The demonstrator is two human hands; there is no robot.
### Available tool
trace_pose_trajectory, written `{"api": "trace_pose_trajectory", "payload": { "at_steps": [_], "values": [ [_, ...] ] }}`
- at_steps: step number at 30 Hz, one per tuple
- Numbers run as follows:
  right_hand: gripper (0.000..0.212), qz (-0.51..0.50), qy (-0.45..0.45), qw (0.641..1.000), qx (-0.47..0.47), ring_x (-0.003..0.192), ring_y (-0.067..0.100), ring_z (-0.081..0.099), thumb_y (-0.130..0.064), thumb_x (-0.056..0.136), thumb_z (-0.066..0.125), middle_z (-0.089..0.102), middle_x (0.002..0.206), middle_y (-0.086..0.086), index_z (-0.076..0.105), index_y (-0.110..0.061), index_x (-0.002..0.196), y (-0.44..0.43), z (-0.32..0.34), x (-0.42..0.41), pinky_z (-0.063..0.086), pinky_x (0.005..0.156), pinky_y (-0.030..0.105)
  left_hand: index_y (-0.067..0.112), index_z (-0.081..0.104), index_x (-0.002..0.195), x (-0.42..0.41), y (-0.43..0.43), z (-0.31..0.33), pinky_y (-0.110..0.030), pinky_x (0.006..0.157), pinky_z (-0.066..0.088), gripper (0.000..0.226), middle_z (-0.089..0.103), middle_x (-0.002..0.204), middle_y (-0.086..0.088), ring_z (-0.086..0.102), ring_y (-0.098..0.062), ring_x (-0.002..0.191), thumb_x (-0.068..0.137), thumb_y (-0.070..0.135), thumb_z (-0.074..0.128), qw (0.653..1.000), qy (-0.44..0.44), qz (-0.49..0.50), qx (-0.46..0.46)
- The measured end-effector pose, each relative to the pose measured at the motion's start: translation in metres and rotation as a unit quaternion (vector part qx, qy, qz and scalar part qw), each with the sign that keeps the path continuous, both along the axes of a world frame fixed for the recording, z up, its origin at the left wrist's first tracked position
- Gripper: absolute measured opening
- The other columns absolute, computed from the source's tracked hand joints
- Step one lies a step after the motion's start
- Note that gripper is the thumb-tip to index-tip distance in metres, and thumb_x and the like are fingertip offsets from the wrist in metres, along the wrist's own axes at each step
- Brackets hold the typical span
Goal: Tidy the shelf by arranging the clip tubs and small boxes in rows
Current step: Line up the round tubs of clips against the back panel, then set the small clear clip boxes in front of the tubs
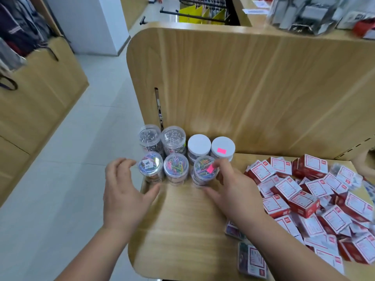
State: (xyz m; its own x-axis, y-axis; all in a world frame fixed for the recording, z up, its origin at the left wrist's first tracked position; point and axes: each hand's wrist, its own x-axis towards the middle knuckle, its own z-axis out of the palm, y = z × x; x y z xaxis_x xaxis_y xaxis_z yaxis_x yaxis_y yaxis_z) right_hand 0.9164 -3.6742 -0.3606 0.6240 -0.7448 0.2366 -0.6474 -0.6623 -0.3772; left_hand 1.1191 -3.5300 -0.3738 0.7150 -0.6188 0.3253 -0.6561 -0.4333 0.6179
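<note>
This is a stationery shop. A wooden display shelf (182,220) beside a tiled aisle floor (71,159) carries many copies of the same goods: clear tubs (176,167) of paper clips, some with pink stickers (221,151) on their lids, and a heap of identical red boxes (304,201). Backpacks (22,31) hang on the unit to the left, and paper bags (192,14) hang from black rails behind.

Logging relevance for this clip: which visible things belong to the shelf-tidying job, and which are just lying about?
Job: clip tubs, small boxes, shelf, left hand, right hand gripping the front pink-tagged tub.
Lying about: backpacks, yellow bags, bagged clips above.
</note>
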Motion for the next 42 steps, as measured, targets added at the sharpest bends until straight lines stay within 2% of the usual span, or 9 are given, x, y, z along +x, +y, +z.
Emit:
{"api": "trace_pose_trajectory", "payload": {
  "at_steps": [3,10,16,19,23,30,34,38,42],
  "values": [
    [0.052,-0.01,0.011,1.0,-0.022,0.065,0.026,0.064,-0.047,0.072,0.074,0.062,0.073,-0.005,0.04,-0.03,0.108,0.002,-0.003,0.006,0.048,0.048,0.037,0.028,0.041,0.103,0.002,-0.005,-0.005,-0.037,0.072,0.05,0.068,0.042,0.108,0.009,0.056,-0.016,0.084,0.058,0.03,0.091,0.999,0.047,-0.001,0.003],
    [0.053,-0.013,0.024,0.998,-0.048,0.054,0.027,0.062,-0.048,0.073,0.072,0.057,0.059,-0.005,0.038,-0.03,0.11,0.005,-0.007,0.013,0.044,0.042,0.033,0.02,0.044,0.089,0.003,-0.01,-0.009,-0.038,0.069,0.049,0.049,0.051,0.089,0.004,0.056,-0.017,0.08,0.067,0.025,0.087,0.999,0.036,-0.018,-0.013],
    [0.057,-0.008,0.019,0.999,-0.032,0.066,0.026,0.066,-0.053,0.074,0.069,0.065,0.079,-0.005,0.036,-0.032,0.114,0.007,-0.003,0.01,0.049,0.048,0.036,0.017,0.041,0.087,0.005,-0.009,-0.011,-0.043,0.069,0.048,0.055,0.046,0.089,0.002,0.051,-0.021,0.08,0.064,0.029,0.089,1.0,0.012,-0.024,-0.014],
    [0.061,-0.013,0.0,1.0,-0.029,0.072,0.019,0.067,-0.062,0.072,0.064,0.066,0.091,-0.007,0.038,-0.033,0.118,0.007,0.008,-0.002,0.052,0.052,0.036,0.01,0.039,0.086,0.0,-0.003,-0.006,-0.042,0.074,0.041,0.057,0.044,0.091,-0.008,0.044,-0.029,0.088,0.067,0.042,0.082,0.994,-0.094,-0.03,-0.05],
    [0.051,-0.033,-0.02,0.999,-0.024,0.073,0.013,0.063,-0.065,0.073,0.054,0.062,0.09,-0.013,0.044,-0.033,0.113,0.006,0.023,-0.037,0.05,0.055,0.033,0.009,0.042,0.09,-0.036,-0.009,0.007,-0.043,0.08,0.042,0.047,0.053,0.09,-0.017,0.05,-0.035,0.091,0.073,0.041,0.072,0.973,-0.145,-0.129,-0.122],
    [0.03,-0.13,-0.012,0.991,-0.037,0.074,0.011,0.061,-0.051,0.077,0.069,0.061,0.087,-0.012,0.059,-0.029,0.094,-0.007,0.037,-0.129,0.05,0.061,0.032,0.017,0.053,0.099,-0.121,-0.058,0.017,-0.04,0.08,0.049,0.041,0.055,0.099,-0.003,0.057,-0.025,0.091,0.074,0.04,0.075,0.93,-0.058,-0.351,-0.089],
    [0.026,-0.181,-0.027,0.982,-0.046,0.081,0.013,0.06,-0.046,0.079,0.074,0.062,0.087,-0.01,0.063,-0.025,0.09,-0.02,0.035,-0.195,0.049,0.068,0.032,0.025,0.054,0.106,-0.168,-0.083,0.021,-0.037,0.085,0.046,0.045,0.055,0.106,0.005,0.055,-0.019,0.097,0.073,0.049,0.071,0.907,-0.036,-0.418,-0.028],
    [0.033,-0.203,-0.024,0.978,-0.053,0.086,0.014,0.055,-0.055,0.08,0.063,0.06,0.088,-0.009,0.065,-0.023,0.088,-0.039,0.031,-0.261,0.037,0.074,0.025,0.026,0.055,0.108,-0.21,-0.101,0.026,-0.03,0.089,0.041,0.046,0.054,0.109,0.007,0.054,-0.017,0.1,0.074,0.056,0.065,0.895,-0.026,-0.445,-0.003],
    [0.027,-0.238,0.034,0.971,0.016,0.099,0.02,0.057,-0.048,0.081,0.067,0.059,0.103,-0.008,0.066,-0.028,0.099,-0.059,0.023,-0.317,0.038,0.083,0.026,0.023,0.061,0.11,-0.248,-0.13,0.033,-0.039,0.088,0.045,0.047,0.057,0.109,0.004,0.055,-0.021,0.1,0.075,0.055,0.066,0.895,-0.034,-0.444,0.015]
  ]
}}
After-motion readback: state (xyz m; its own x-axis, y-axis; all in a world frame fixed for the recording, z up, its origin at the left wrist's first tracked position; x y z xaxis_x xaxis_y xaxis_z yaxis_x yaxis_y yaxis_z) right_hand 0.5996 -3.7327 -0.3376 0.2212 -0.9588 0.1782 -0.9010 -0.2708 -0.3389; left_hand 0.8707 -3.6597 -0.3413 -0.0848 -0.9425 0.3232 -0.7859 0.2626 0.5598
